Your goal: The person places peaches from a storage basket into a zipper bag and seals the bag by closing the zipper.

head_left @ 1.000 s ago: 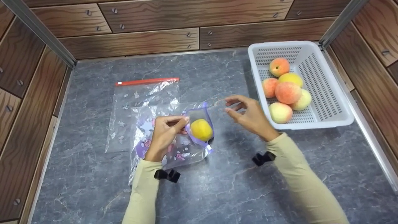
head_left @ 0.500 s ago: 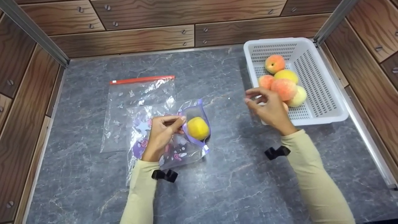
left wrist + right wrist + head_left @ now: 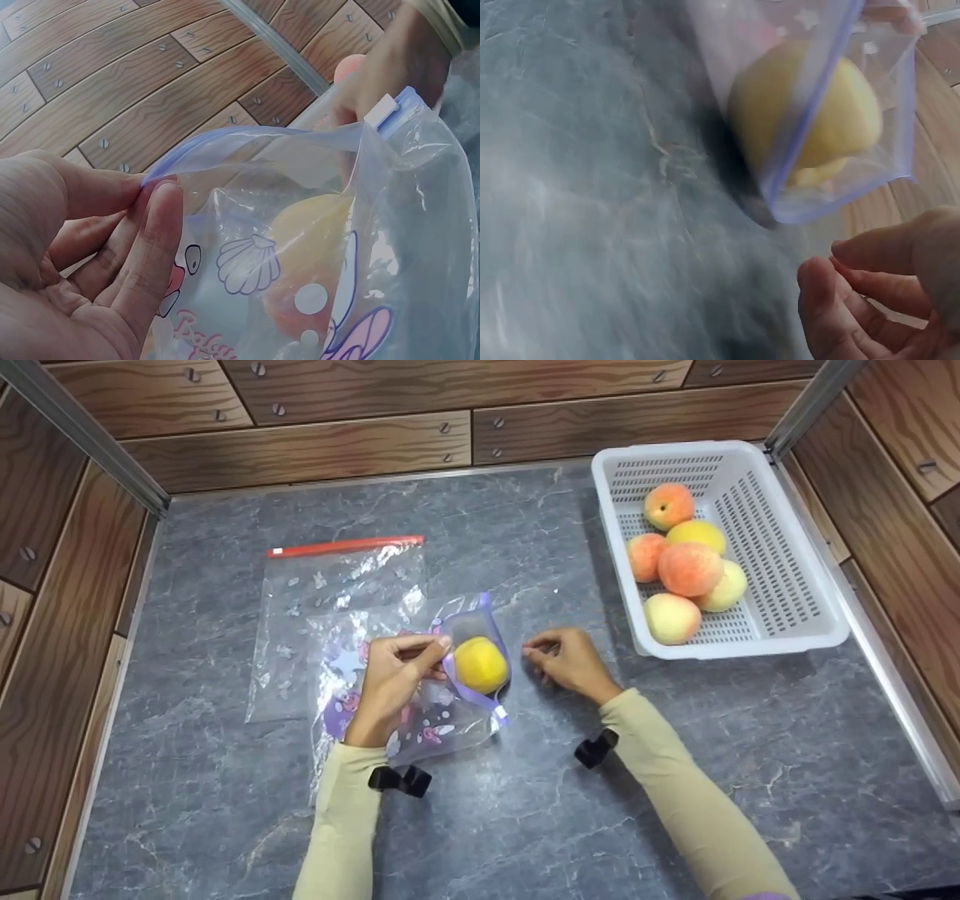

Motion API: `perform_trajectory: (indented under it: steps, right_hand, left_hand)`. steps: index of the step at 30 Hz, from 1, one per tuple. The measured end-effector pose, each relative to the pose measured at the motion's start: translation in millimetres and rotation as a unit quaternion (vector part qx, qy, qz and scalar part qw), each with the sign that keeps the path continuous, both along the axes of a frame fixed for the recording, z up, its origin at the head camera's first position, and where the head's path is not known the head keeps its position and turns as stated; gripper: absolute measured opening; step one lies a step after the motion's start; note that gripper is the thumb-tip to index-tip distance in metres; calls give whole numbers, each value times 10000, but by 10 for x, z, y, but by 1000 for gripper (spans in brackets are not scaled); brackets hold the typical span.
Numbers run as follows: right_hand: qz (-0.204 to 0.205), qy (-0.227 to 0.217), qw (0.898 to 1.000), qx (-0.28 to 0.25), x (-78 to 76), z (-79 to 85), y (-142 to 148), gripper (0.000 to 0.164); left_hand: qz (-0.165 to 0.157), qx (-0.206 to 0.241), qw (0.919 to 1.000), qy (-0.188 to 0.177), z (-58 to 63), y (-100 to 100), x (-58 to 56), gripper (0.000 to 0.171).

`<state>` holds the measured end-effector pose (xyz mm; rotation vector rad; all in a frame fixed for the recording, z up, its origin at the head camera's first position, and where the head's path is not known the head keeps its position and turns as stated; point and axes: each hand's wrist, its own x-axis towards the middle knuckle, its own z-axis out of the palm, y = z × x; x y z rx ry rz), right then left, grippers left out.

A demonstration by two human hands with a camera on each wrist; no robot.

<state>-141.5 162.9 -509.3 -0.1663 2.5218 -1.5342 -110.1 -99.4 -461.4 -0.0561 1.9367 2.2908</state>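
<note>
My left hand (image 3: 401, 682) pinches the purple top edge of a clear printed zip bag (image 3: 442, 739) between thumb and fingers. The bag's mouth gapes to the right, with its white slider (image 3: 382, 111) at one end. Inside the mouth sits a yellow peach (image 3: 481, 664), seen through the printed film in the left wrist view. Just right of the mouth is my right hand (image 3: 571, 664), its fingers loosely bent and holding nothing. In the right wrist view its fingertips (image 3: 817, 281) are a short way from the purple rim.
A white slotted basket (image 3: 795, 643) with several peaches (image 3: 691, 569) stands at the back right. Under the printed bag's far left part lies another clear bag (image 3: 289, 622) with a red zip (image 3: 345, 546). Wood-patterned walls (image 3: 300, 450) border the grey marbled table (image 3: 510, 825).
My right hand first went right to the basket's near left side, then came back left, empty, beside the bag's mouth. The left hand keeps its pinch on the bag's edge.
</note>
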Motion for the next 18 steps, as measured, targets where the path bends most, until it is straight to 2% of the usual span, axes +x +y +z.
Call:
perform_trajectory:
  steps: [4,8,11,18]
  right_hand:
    - [-169,-999,9940,-408,-21,-49,-59,17]
    - [-270,-1611,9846,-622,-27,-73,-81,17]
    - [-226,-1805,9808,-705,-11,-99,-90,18]
    - [-222,-1872,9782,-872,21,-151,-143,17]
  left_hand:
    - [-51,-72,10000,-24,4,-5,3,21]
    - [-46,-153,9999,-11,4,-16,2,20]
    - [-52,-170,9998,-17,3,-24,3,20]
    - [19,-129,9999,-42,-3,-32,7,19]
